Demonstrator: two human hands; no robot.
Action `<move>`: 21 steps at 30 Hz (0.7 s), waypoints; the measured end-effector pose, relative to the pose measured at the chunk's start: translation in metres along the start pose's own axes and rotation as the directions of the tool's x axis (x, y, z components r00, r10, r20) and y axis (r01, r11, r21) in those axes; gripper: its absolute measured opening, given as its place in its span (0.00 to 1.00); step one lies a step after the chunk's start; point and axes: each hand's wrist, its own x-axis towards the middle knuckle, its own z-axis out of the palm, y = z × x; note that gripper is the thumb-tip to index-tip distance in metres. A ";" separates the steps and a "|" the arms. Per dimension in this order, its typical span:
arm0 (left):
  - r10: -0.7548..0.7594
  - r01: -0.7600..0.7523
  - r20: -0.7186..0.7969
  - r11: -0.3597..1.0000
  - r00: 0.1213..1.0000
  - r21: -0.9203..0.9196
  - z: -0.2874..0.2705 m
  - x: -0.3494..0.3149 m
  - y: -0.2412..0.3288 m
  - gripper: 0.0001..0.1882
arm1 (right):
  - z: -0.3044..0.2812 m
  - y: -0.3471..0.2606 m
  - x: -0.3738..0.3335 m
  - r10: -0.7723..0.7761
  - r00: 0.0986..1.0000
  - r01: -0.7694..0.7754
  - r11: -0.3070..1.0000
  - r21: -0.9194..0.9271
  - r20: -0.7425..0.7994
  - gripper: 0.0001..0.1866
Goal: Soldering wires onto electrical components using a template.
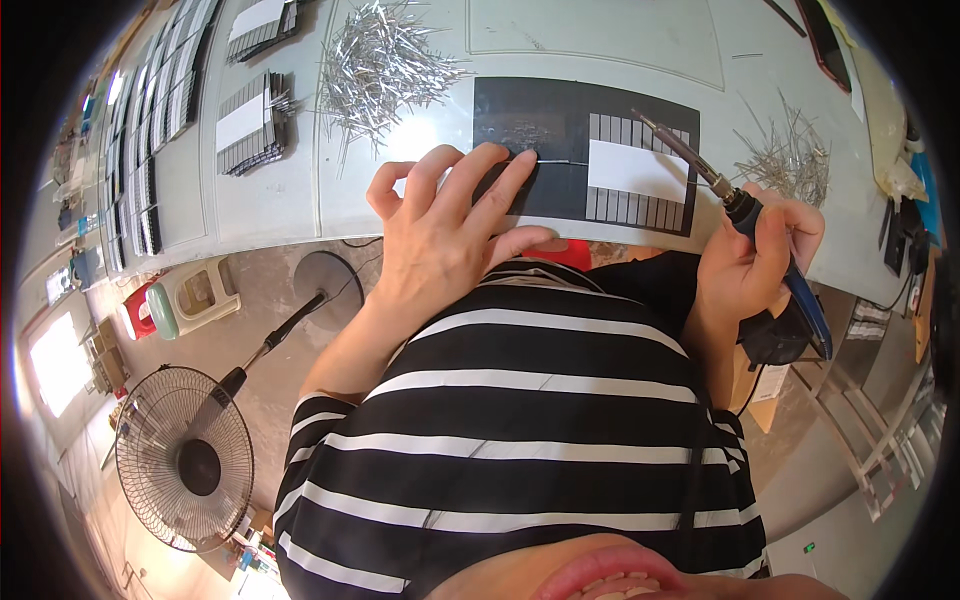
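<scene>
My right hand (750,262) grips a soldering iron (680,146) by its blue and black handle, with the bare metal tip pointing up and left above a dark panel (612,207). Thin grey stripes cross that panel, and a white band (632,172) covers its middle. Both sit on a black mat (575,110). My left hand (438,215) lies with fingers spread at the mat's left part. Its index fingertip touches down by a thin silver strip (555,162) that runs right to the panel's edge. Whether other fingertips press anything is hidden.
A heap of silver metal strips (385,72) lies left of the mat, a smaller heap (795,155) at the right. Stacks of striped panels (252,125) and long rows (150,130) fill the table's left. Below stand a floor fan (185,460) and a stool (195,298).
</scene>
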 end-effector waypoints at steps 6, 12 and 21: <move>0.090 -0.088 -0.039 0.995 0.995 0.037 0.002 0.002 -0.003 0.36 | -0.004 -0.002 0.002 0.114 0.988 -0.136 0.964 0.227 0.108 0.03; 0.119 -0.118 -0.036 0.993 0.992 0.024 0.005 0.004 -0.002 0.37 | 0.018 -0.022 0.007 0.176 0.982 -0.189 0.937 0.294 0.071 0.05; 0.119 -0.118 -0.011 0.990 0.993 0.084 0.005 0.004 -0.002 0.35 | 0.019 -0.034 0.015 -0.027 0.923 -0.039 0.986 0.165 0.383 0.08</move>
